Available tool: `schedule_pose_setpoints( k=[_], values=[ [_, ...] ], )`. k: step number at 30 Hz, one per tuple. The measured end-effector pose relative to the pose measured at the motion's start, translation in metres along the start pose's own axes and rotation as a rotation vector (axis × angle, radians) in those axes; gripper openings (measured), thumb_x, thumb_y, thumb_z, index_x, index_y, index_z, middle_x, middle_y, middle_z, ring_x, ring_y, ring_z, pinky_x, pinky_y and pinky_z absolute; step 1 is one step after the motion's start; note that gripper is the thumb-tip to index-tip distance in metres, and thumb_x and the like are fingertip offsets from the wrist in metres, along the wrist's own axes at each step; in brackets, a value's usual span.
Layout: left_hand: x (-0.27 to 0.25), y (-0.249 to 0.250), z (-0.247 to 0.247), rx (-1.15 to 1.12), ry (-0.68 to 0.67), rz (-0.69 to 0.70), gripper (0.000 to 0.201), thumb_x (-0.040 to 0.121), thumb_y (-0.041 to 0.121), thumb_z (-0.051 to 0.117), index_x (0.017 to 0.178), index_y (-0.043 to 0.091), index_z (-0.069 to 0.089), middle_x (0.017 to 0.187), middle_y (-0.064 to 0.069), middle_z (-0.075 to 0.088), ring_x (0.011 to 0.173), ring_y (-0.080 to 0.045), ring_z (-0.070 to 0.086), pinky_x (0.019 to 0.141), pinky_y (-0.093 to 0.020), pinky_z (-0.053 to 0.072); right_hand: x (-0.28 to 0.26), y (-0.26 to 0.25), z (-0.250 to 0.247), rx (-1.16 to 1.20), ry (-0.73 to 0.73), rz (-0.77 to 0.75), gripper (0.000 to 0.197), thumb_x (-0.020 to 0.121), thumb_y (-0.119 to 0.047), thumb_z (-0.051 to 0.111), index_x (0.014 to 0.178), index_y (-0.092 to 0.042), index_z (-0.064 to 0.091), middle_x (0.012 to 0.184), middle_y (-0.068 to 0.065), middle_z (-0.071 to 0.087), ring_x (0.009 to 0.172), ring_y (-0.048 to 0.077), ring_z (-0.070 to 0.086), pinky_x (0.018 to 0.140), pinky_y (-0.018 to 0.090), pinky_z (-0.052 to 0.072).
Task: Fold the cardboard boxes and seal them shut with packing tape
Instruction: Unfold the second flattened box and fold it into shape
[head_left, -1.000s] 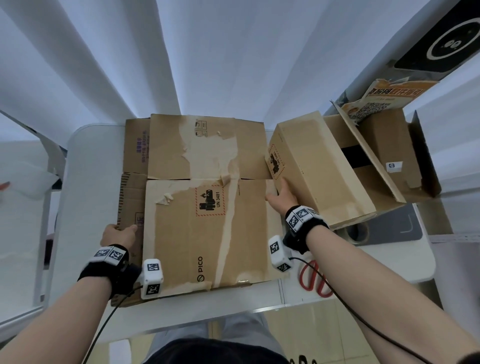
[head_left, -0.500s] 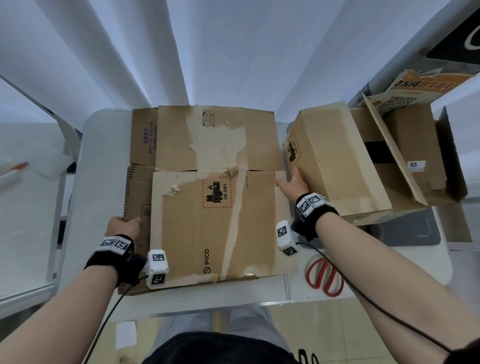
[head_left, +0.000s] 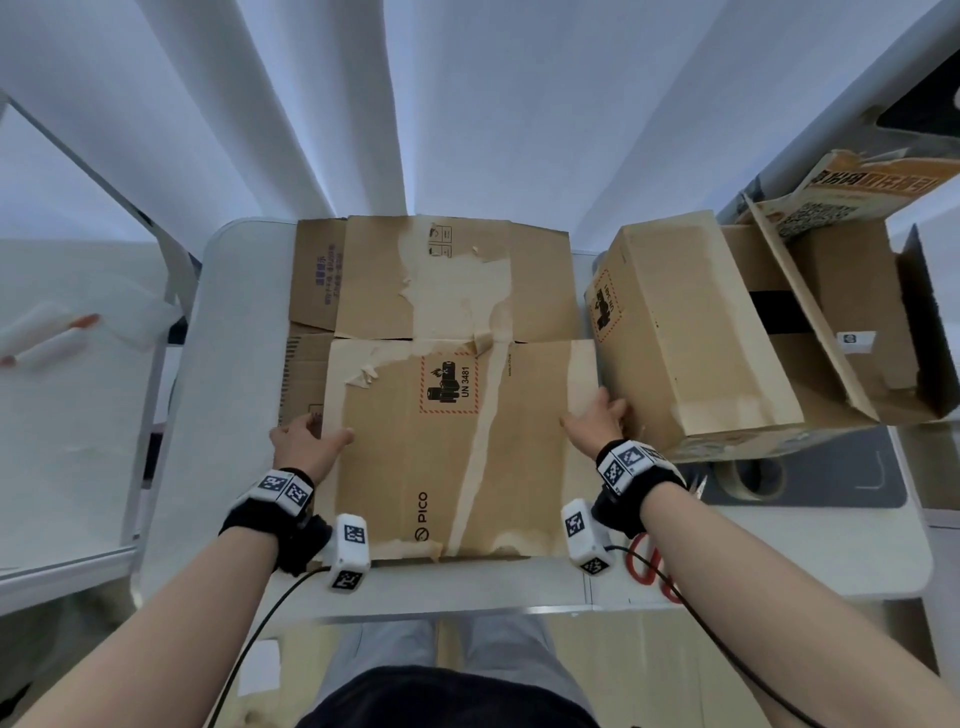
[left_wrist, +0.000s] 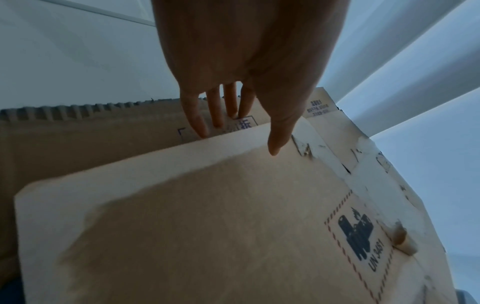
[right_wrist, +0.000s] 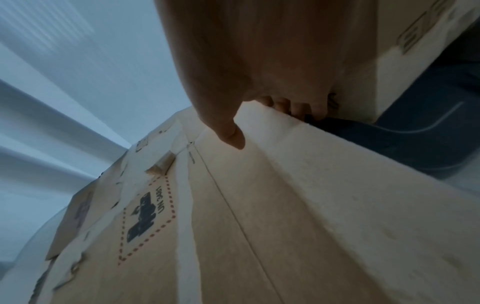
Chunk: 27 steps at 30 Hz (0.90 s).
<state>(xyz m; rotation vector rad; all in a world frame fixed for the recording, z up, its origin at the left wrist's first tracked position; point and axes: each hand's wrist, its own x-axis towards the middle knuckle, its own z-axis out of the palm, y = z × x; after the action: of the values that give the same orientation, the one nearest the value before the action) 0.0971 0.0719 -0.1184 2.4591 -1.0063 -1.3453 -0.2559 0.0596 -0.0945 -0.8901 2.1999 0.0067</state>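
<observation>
A flattened brown cardboard box (head_left: 447, 457) with a "UN 3481" mark and torn tape strips lies on the white table (head_left: 234, 364). My left hand (head_left: 311, 434) grips the left edge of its near top panel. In the left wrist view, the thumb lies on that panel (left_wrist: 207, 226) and the fingers (left_wrist: 218, 111) reach under its edge. My right hand (head_left: 597, 421) grips the panel's right edge. The right wrist view shows the thumb on top of the panel (right_wrist: 259, 205) and the fingers (right_wrist: 293, 109) curled beneath. A tape roll (head_left: 753, 475) lies right of that hand.
A closed cardboard box (head_left: 691, 332) lies on its side right beside my right hand. Behind it an open box (head_left: 857, 322) sits on a dark mat (head_left: 831, 483). Red scissors (head_left: 644, 566) lie at the front edge under my right forearm.
My left hand moved right from the outer flap onto the top panel's left edge, thumb now on top. My right hand slid nearer along the right edge. The view shifted left.
</observation>
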Motion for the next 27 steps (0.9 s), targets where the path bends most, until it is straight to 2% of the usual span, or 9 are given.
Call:
schedule_pose_setpoints(
  k=[3, 5, 6, 9, 13, 16, 19, 23, 27],
  values=[
    [-0.002, 0.005, -0.002, 0.007, -0.072, 0.007, 0.079, 0.080, 0.044, 0.077, 0.143, 0.007, 0.047, 0.146, -0.019, 0.044, 0.131, -0.036, 0.046, 0.110, -0.046, 0.038, -0.006, -0.004, -0.005, 0.210, 0.069, -0.060, 0.044, 0.094, -0.012, 0.051, 0.136, -0.004, 0.039, 0.138, 0.017, 0.042, 0.120, 0.037, 0.049, 0.102, 0.041, 0.041],
    [-0.005, 0.008, -0.007, -0.007, -0.063, 0.005, 0.073, 0.083, 0.037, 0.077, 0.141, 0.004, 0.047, 0.143, -0.019, 0.050, 0.129, -0.035, 0.048, 0.108, -0.045, 0.039, -0.011, -0.007, -0.009, 0.350, 0.094, -0.072, 0.035, 0.094, -0.005, 0.045, 0.129, -0.006, 0.046, 0.127, 0.016, 0.057, 0.108, 0.032, 0.056, 0.090, 0.037, 0.046],
    [-0.007, 0.010, -0.009, -0.032, -0.047, 0.013, 0.069, 0.084, 0.032, 0.077, 0.139, 0.001, 0.048, 0.140, -0.019, 0.052, 0.127, -0.036, 0.050, 0.106, -0.043, 0.040, -0.013, -0.009, -0.011, 0.398, 0.106, -0.072, 0.034, 0.094, -0.004, 0.042, 0.128, -0.007, 0.049, 0.123, 0.015, 0.060, 0.105, 0.032, 0.057, 0.089, 0.037, 0.046],
    [-0.014, 0.016, -0.015, -0.137, -0.001, 0.007, 0.061, 0.085, 0.026, 0.077, 0.131, -0.003, 0.050, 0.132, -0.019, 0.056, 0.120, -0.036, 0.054, 0.098, -0.041, 0.043, -0.019, -0.013, -0.018, 0.465, 0.142, -0.066, 0.031, 0.093, -0.004, 0.041, 0.122, -0.008, 0.053, 0.115, 0.012, 0.062, 0.100, 0.030, 0.057, 0.086, 0.036, 0.046],
    [-0.017, 0.023, -0.030, -0.275, -0.035, 0.045, 0.066, 0.078, 0.039, 0.080, 0.127, 0.002, 0.057, 0.125, -0.016, 0.064, 0.110, -0.035, 0.062, 0.099, -0.046, 0.049, -0.031, -0.020, -0.031, 0.519, 0.171, -0.079, 0.025, 0.092, -0.002, 0.039, 0.110, -0.010, 0.054, 0.103, 0.009, 0.059, 0.092, 0.027, 0.052, 0.077, 0.032, 0.040],
    [-0.026, 0.038, -0.046, -0.292, -0.089, 0.163, 0.045, 0.087, 0.026, 0.074, 0.122, 0.001, 0.061, 0.113, -0.011, 0.067, 0.097, -0.030, 0.064, 0.090, -0.040, 0.052, -0.037, -0.024, -0.040, 0.540, 0.158, -0.100, 0.029, 0.088, 0.001, 0.040, 0.113, -0.010, 0.050, 0.104, 0.008, 0.059, 0.095, 0.028, 0.055, 0.079, 0.034, 0.044],
    [-0.040, 0.063, -0.064, -0.309, -0.113, 0.269, 0.033, 0.093, 0.016, 0.067, 0.123, 0.003, 0.062, 0.112, -0.015, 0.068, 0.099, -0.032, 0.066, 0.092, -0.045, 0.054, -0.045, -0.029, -0.050, 0.527, 0.170, -0.146, 0.034, 0.086, 0.001, 0.048, 0.118, -0.006, 0.052, 0.117, 0.016, 0.062, 0.104, 0.033, 0.060, 0.086, 0.038, 0.049],
    [-0.054, 0.093, -0.082, -0.344, -0.107, 0.346, 0.022, 0.090, 0.017, 0.067, 0.112, 0.014, 0.063, 0.111, -0.014, 0.070, 0.100, -0.034, 0.068, 0.093, -0.053, 0.054, -0.059, -0.037, -0.059, 0.333, 0.150, -0.123, 0.066, 0.086, -0.017, 0.064, 0.144, -0.010, 0.033, 0.141, 0.020, 0.033, 0.125, 0.038, 0.042, 0.105, 0.039, 0.039],
    [-0.081, 0.129, -0.093, -0.379, -0.130, 0.400, 0.015, 0.094, 0.013, 0.062, 0.108, 0.018, 0.060, 0.112, -0.014, 0.069, 0.101, -0.035, 0.067, 0.093, -0.054, 0.054, -0.082, -0.052, -0.067, 0.112, 0.074, -0.264, 0.079, 0.087, -0.031, 0.067, 0.153, -0.017, 0.026, 0.153, 0.017, 0.026, 0.141, 0.035, 0.028, 0.117, 0.048, 0.029]
  ],
)
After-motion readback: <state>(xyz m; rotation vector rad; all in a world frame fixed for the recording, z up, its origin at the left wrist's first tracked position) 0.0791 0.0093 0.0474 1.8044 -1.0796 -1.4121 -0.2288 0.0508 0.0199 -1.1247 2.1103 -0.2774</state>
